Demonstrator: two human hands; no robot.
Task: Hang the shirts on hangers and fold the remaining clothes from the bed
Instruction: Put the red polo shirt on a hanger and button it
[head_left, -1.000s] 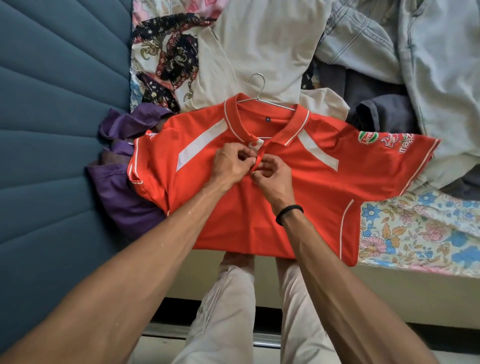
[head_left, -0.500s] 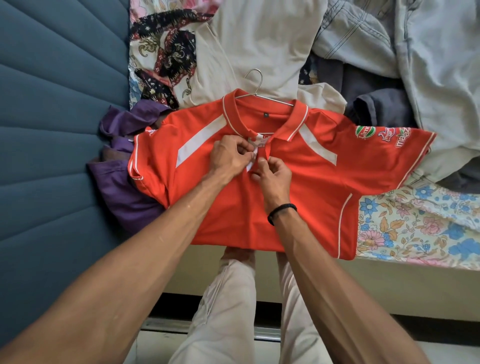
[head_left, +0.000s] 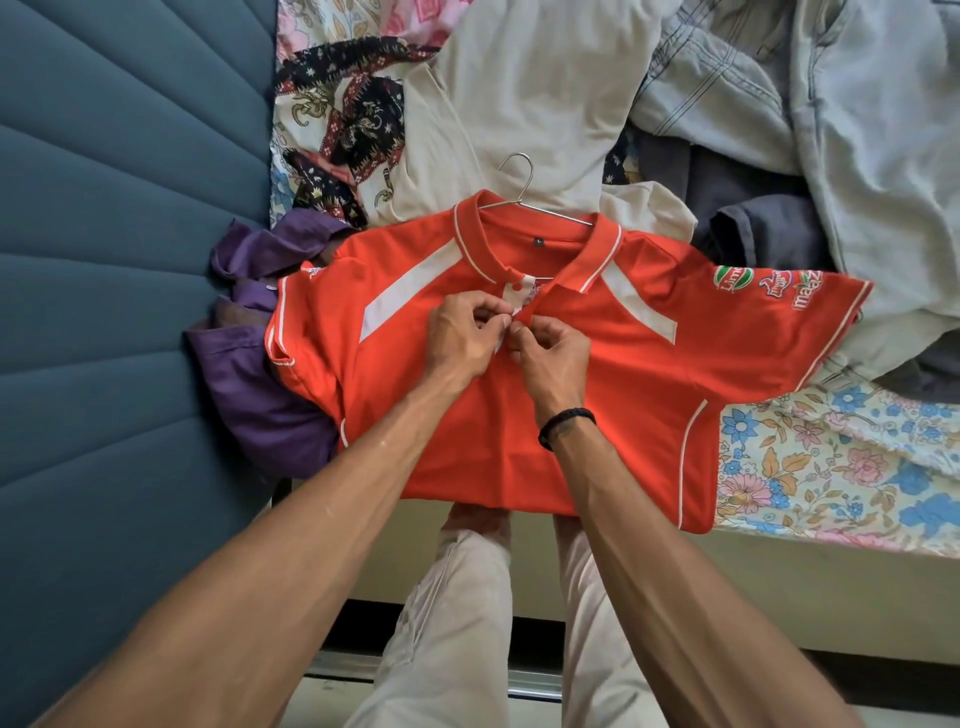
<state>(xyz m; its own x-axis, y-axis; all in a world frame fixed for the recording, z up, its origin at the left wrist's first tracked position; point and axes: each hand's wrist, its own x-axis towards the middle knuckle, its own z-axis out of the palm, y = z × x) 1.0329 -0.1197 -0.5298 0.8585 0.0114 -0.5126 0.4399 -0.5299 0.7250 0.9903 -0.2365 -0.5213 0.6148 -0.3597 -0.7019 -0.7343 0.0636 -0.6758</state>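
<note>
The polo (head_left: 545, 395) lies front-up across the near edge of the bed (head_left: 831, 467), its hem hanging just over the side, with a wire hanger (head_left: 524, 195) already inside the collar and only the hook and a stretch of wire showing. A second ago both hands were bunched tight over the placket; now they sit a touch lower, and the white placket strip with one red button shows bare above them. The left hand (head_left: 462, 340) pinches the white edge of the placket between thumb and curled fingers; the right hand (head_left: 550, 353) pinches the red edge facing it, fingertips of both almost touching. That reads as buttoning: the top part looks left open and the hands are working a lower button, though whether it has gone through its hole I cannot tell.

Once that closes, this shirt is ready to lift by the hook. Much remains: a purple shirt (head_left: 260, 374) is half under the polo's sleeve beside the headboard (head_left: 114, 312), and a cream tee (head_left: 535, 104), a batik cloth (head_left: 343, 124), pale jeans (head_left: 831, 130) and a dark garment (head_left: 753, 228) lie heaped beyond the collar.
</note>
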